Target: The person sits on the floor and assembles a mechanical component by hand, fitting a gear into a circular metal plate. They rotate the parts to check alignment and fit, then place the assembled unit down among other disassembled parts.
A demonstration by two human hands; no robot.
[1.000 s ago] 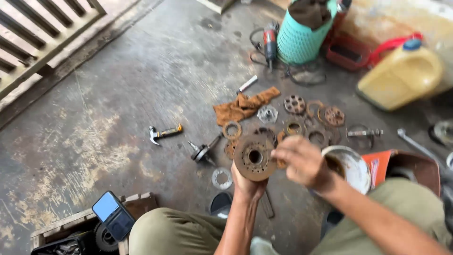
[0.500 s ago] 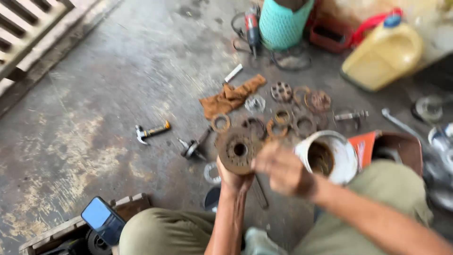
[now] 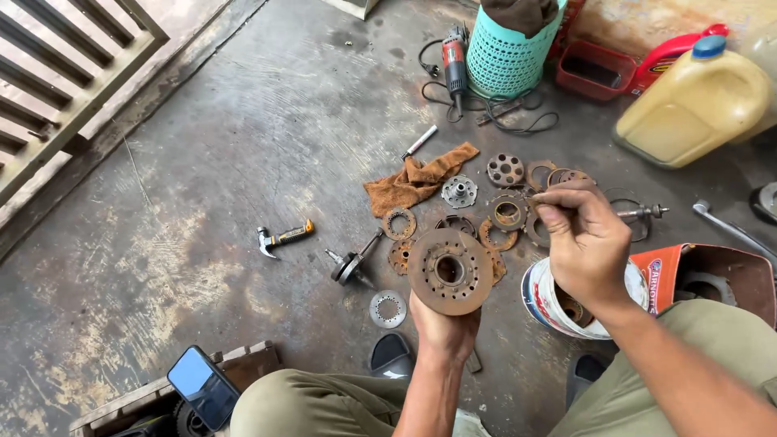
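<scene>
While the person sits low over the floor (image 3: 186,162), the left hand (image 3: 443,328) grips a round rusty disc (image 3: 450,271) from below, fingers curled tight on its near edge. The disc stands up, facing the camera, in the middle of the scene. To its right, the right hand (image 3: 587,243) is raised with fingers pinched together; what they pinch is too small to tell. Just beyond lie rusty rings (image 3: 508,212) and a brown rag (image 3: 417,180). A small hammer (image 3: 283,238) lies to the left, and a white bucket (image 3: 541,303) sits under the right hand.

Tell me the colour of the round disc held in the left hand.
Rusty brown, seen in the head view: the disc in the left hand.
</scene>
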